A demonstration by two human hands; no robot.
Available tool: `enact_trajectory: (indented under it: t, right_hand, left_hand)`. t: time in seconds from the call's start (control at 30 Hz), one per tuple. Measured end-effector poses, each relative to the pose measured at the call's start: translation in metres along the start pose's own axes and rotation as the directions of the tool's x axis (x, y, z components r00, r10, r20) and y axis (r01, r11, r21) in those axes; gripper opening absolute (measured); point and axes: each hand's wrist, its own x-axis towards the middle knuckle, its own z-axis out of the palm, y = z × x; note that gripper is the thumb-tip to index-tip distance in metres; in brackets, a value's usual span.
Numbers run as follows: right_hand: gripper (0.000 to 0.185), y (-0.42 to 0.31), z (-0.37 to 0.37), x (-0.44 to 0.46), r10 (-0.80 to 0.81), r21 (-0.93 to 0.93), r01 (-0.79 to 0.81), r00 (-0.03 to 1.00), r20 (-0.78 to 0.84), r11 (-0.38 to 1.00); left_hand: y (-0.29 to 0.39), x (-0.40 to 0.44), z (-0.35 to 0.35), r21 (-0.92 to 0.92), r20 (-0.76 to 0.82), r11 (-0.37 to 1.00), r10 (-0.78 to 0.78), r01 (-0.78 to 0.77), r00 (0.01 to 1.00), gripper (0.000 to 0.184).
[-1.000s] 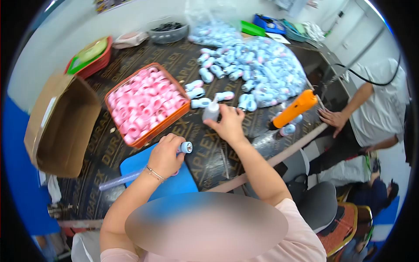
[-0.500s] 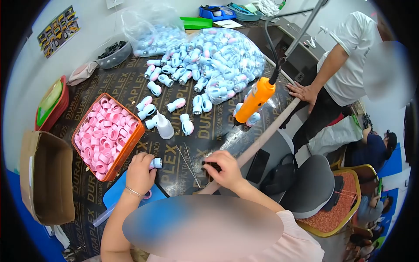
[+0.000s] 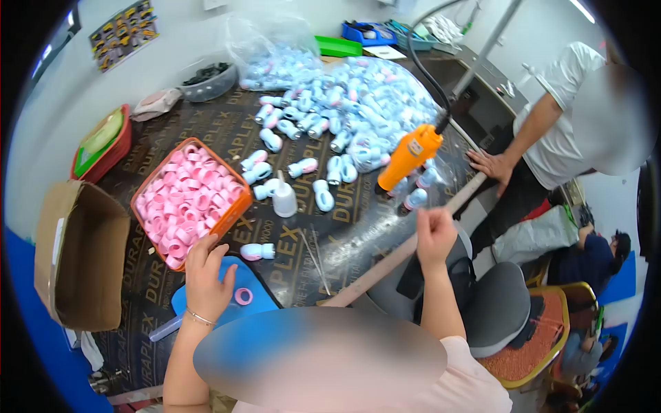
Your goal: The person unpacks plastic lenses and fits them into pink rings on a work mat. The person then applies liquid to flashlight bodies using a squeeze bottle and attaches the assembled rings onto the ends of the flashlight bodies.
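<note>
The left hand has let go of the rounded pale-blue and pink plastic piece, which now lies just beside it on the dark printed surface, free of both hands; the left fingers spread wide near the orange plastic box of pink rings; the right hand has swung out nearer the orange cylindrical tool, fingers curled narrow; blur hides whether they hold anything.

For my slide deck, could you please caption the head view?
Left hand at a blue mat, right hand near an orange tool, with pink rings in an orange tray.
</note>
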Motion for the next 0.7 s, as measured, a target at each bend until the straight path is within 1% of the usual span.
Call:
enact_trajectory:
  t: [0.03, 0.07, 0.1, 0.13, 0.17, 0.2, 0.23, 0.27, 0.3, 0.37, 0.4, 0.43, 0.5, 0.53, 0.57, 0.6, 0.63, 0.67, 0.7]
  right_hand:
    - [0.017, -0.009, 0.009, -0.011, -0.116, 0.024, 0.115, 0.991, 0.062, 0.993]
    - [0.019, -0.014, 0.022, -0.027, -0.185, 0.085, 0.172, 0.965, 0.188, 0.981]
    - [0.02, -0.02, 0.038, -0.042, -0.266, 0.158, 0.227, 0.915, 0.302, 0.961]
    - [0.02, -0.032, 0.052, -0.052, -0.338, 0.232, 0.257, 0.829, 0.446, 0.938]
    - [0.02, -0.047, 0.064, -0.057, -0.407, 0.304, 0.277, 0.71, 0.575, 0.912]
    - [0.02, -0.06, 0.081, -0.057, -0.437, 0.343, 0.281, 0.69, 0.577, 0.896]
    - [0.019, -0.073, 0.095, -0.058, -0.384, 0.343, 0.207, 0.695, 0.608, 0.916]
    - [0.018, -0.086, 0.105, -0.059, -0.319, 0.326, 0.127, 0.692, 0.648, 0.937]
    - [0.017, -0.102, 0.116, -0.051, -0.332, 0.355, 0.113, 0.684, 0.65, 0.928]
    - [0.016, -0.121, 0.143, -0.043, -0.267, 0.331, 0.039, 0.681, 0.682, 0.943]
    - [0.019, -0.128, 0.155, -0.04, -0.318, 0.357, 0.084, 0.668, 0.673, 0.93]
    - [0.019, -0.136, 0.16, -0.036, -0.328, 0.363, 0.091, 0.663, 0.673, 0.927]
    - [0.022, -0.15, 0.155, -0.028, -0.583, 0.499, 0.335, 0.636, 0.506, 0.799]
    - [0.024, -0.154, 0.137, -0.015, -0.712, 0.507, 0.512, 0.591, 0.378, 0.694]
    - [0.016, -0.143, 0.119, -0.01, -0.745, 0.533, 0.559, 0.626, 0.23, 0.634]
    - [0.011, -0.121, 0.098, -0.007, -0.697, 0.499, 0.568, 0.709, 0.108, 0.655]
    - [0.012, -0.1, 0.087, -0.009, -0.55, 0.563, 0.508, 0.828, -0.11, 0.652]
    - [0.012, -0.082, 0.069, 0.0, -0.51, 0.483, 0.537, 0.837, -0.2, 0.692]
    - [0.009, -0.059, 0.049, 0.009, -0.401, 0.4, 0.475, 0.879, -0.259, 0.784]
  left_hand:
    - [-0.005, -0.003, -0.004, 0.025, -0.02, 1.0, -0.016, 0.017, 1.0, 0.049]
    - [-0.014, -0.006, -0.006, 0.082, -0.044, 0.994, -0.064, 0.067, 0.997, 0.048]
    - [-0.026, -0.008, -0.008, 0.143, -0.077, 0.982, -0.11, 0.12, 0.991, 0.047]
    - [-0.039, -0.011, -0.007, 0.156, -0.082, 0.971, -0.171, 0.183, 0.982, 0.048]
    - [-0.048, -0.013, -0.01, 0.191, -0.08, 0.964, -0.171, 0.184, 0.982, 0.043]
    - [-0.059, -0.016, -0.01, 0.188, -0.09, 0.969, -0.144, 0.159, 0.985, 0.038]
    - [-0.064, -0.018, -0.012, 0.176, -0.09, 0.975, -0.121, 0.136, 0.989, 0.033]
    - [-0.067, -0.025, -0.012, 0.185, -0.091, 0.968, -0.155, 0.17, 0.984, 0.033]
    - [-0.067, -0.026, -0.013, 0.185, -0.093, 0.968, -0.157, 0.172, 0.983, 0.029]
    - [-0.072, -0.028, -0.012, 0.204, -0.101, 0.968, -0.126, 0.144, 0.987, 0.026]
    - [-0.075, -0.028, -0.013, 0.192, -0.092, 0.973, -0.11, 0.126, 0.99, 0.024]
    - [-0.078, -0.028, -0.013, 0.176, -0.08, 0.979, -0.091, 0.104, 0.993, 0.022]
    - [-0.087, -0.035, -0.016, 0.197, -0.093, 0.972, -0.115, 0.131, 0.989, 0.02]
    - [-0.092, -0.037, -0.015, 0.21, -0.102, 0.966, -0.128, 0.147, 0.986, 0.017]
    - [-0.096, -0.041, -0.02, 0.202, -0.119, 0.965, -0.147, 0.169, 0.982, 0.015]
    - [-0.102, -0.045, -0.027, 0.174, -0.115, 0.97, -0.149, 0.168, 0.982, 0.015]
    - [-0.105, -0.048, -0.038, 0.151, -0.08, 0.972, -0.167, 0.178, 0.983, 0.016]
    - [-0.115, -0.054, -0.044, 0.124, -0.065, 0.982, -0.131, 0.139, 0.989, 0.016]
    - [-0.118, -0.057, -0.051, 0.111, -0.041, 0.983, -0.145, 0.149, 0.989, 0.016]
